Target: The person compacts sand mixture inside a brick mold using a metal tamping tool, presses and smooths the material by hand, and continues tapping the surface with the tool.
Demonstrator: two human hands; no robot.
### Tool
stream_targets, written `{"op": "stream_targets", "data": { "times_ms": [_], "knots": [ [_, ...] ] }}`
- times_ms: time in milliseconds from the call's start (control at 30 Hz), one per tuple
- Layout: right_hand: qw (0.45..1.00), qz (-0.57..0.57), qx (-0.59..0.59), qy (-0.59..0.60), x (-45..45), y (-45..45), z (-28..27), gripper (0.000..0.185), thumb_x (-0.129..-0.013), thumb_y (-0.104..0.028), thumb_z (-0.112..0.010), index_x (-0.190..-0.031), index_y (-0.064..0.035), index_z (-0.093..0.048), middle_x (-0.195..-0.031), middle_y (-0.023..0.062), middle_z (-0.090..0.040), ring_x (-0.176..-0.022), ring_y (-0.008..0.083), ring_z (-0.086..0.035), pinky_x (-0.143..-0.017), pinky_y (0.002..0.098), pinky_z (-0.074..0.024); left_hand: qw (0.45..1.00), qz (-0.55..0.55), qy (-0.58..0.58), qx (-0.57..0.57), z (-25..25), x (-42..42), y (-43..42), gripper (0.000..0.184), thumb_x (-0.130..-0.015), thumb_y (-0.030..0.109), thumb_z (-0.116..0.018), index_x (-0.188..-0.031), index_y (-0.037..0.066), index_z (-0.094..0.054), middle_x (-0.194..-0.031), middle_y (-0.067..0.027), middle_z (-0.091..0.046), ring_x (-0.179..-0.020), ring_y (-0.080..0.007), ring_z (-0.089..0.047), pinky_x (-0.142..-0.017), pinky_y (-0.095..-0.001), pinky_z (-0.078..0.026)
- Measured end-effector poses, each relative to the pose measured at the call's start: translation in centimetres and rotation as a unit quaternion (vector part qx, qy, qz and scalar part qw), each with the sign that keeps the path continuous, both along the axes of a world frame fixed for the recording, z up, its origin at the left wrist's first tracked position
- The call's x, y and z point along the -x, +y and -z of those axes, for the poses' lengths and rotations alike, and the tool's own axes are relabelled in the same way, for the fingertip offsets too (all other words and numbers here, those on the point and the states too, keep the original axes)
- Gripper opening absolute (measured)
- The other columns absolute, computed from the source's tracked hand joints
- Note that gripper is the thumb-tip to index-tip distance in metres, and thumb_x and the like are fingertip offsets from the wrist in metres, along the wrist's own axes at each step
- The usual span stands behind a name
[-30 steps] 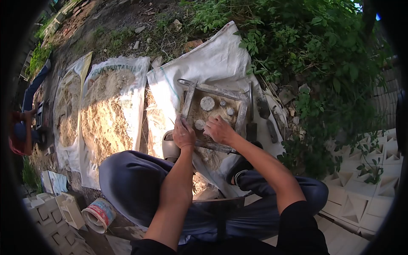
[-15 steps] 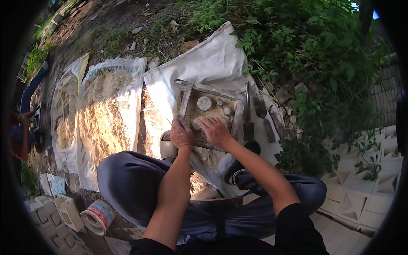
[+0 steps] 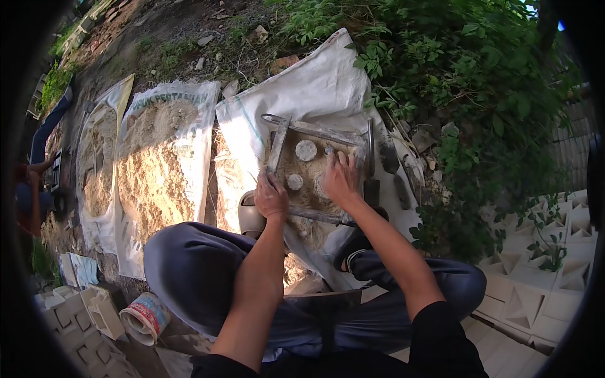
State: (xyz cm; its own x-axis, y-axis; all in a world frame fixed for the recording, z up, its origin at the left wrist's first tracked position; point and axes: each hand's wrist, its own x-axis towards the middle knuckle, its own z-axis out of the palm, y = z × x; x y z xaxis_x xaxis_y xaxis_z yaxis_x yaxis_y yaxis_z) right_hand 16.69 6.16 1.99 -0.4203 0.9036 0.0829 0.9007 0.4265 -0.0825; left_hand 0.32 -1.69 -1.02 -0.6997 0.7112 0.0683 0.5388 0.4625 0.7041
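Observation:
A worn, dusty square frame (image 3: 315, 131) of bars lies on a white sack (image 3: 302, 82) with sand inside it. My left hand (image 3: 271, 196) is closed at the lower end of its left bar. Inside the frame my right hand (image 3: 341, 178) is stretched out over the sand, its fingertips at a small round piece (image 3: 329, 150). A large pale disc (image 3: 306, 150) lies left of those fingers, and a smaller pale disc (image 3: 294, 182) sits between my hands. My right hand covers part of the sand and whatever lies beneath it.
Long-handled tools, one with a dark flat blade (image 3: 372, 189), lie right of the frame. Sand (image 3: 154, 170) is heaped on sacks at left. A bucket (image 3: 145, 318) stands lower left; patterned pale blocks (image 3: 526, 302) lie right. Another person's arm (image 3: 41, 179) shows far left.
My right hand has moved up and right from the lower disc to the small round piece, uncovering that disc. My left hand stays at the frame's left bar.

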Motion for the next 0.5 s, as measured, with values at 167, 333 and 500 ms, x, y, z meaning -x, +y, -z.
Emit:
{"op": "stream_targets", "data": {
  "times_ms": [167,333,500],
  "knots": [
    [0.998,-0.002,0.039,-0.057,3.4,-1.7,-1.2,0.047,-0.083,-0.012,-0.046,-0.122,0.0138,-0.047,-0.113,0.0238,-0.059,-0.117,0.0340,-0.047,-0.108,0.0449,-0.0242,1.000,-0.006,0.012,-0.013,-0.1,-0.2,0.1,0.030,-0.095,0.020,-0.044,-0.119,0.006,-0.054,-0.112,-0.0154,-0.063,-0.101,-0.0340,-0.060,-0.085,-0.0413,-0.046],
    [0.990,-0.113,0.078,-0.024,4.3,-3.8,-1.1,0.041,-0.082,-0.012,-0.045,-0.115,0.0102,-0.055,-0.094,0.0210,-0.066,-0.111,0.0308,-0.051,-0.103,0.0494,-0.0270,1.000,-0.009,-0.012,0.000,-0.2,-0.2,0.2,0.030,-0.095,0.020,-0.044,-0.119,0.005,-0.055,-0.112,-0.0152,-0.063,-0.100,-0.0340,-0.061,-0.086,-0.0412,-0.046],
    [0.996,-0.027,0.075,0.024,2.0,-2.0,-2.9,0.040,-0.089,-0.019,-0.044,-0.115,0.0075,-0.056,-0.109,0.0211,-0.062,-0.118,0.0341,-0.047,-0.104,0.0507,-0.0265,1.000,-0.012,0.003,0.005,0.5,0.0,-0.1,0.030,-0.095,0.021,-0.043,-0.119,0.006,-0.055,-0.113,-0.0149,-0.063,-0.101,-0.0336,-0.060,-0.086,-0.0411,-0.046]
  ]
}}
